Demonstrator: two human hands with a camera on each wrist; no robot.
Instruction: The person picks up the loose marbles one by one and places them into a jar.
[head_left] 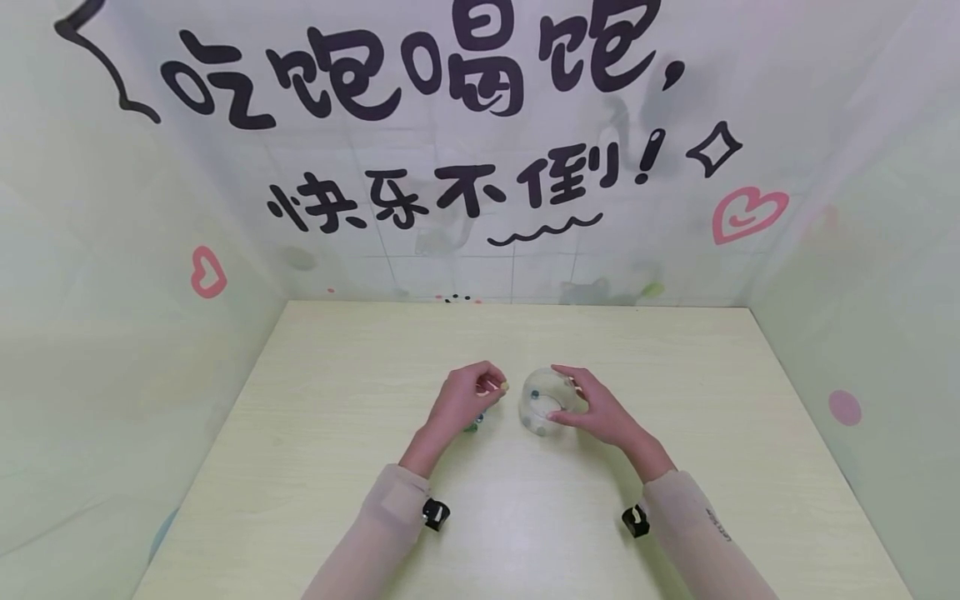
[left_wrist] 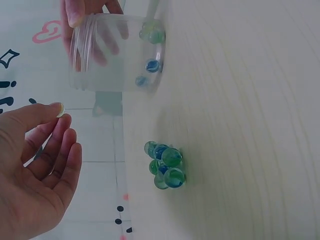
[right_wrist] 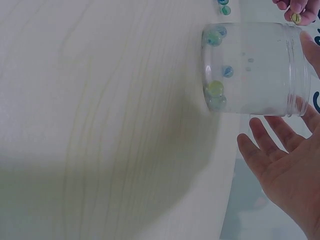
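Between thumb and forefinger, my left hand [head_left: 467, 393] pinches a small yellowish marble [right_wrist: 296, 18], held up to the left of the jar's mouth. A clear plastic jar [head_left: 546, 402] stands upright on the table with several blue, green and yellow marbles [right_wrist: 215, 89] at its bottom. My right hand [head_left: 596, 407] holds the jar from the right near its rim, the thumb in front and fingers behind. On the table below the left hand lies a tight cluster of green and blue marbles [left_wrist: 167, 167], partly hidden by that hand in the head view.
The pale wood-grain table [head_left: 360, 350] carries the jar and the marble cluster. Printed cloth walls [head_left: 420, 275] with dark lettering and pink hearts enclose it at the back and both sides. A black wrist mount [head_left: 436, 514] sits at each sleeve cuff.
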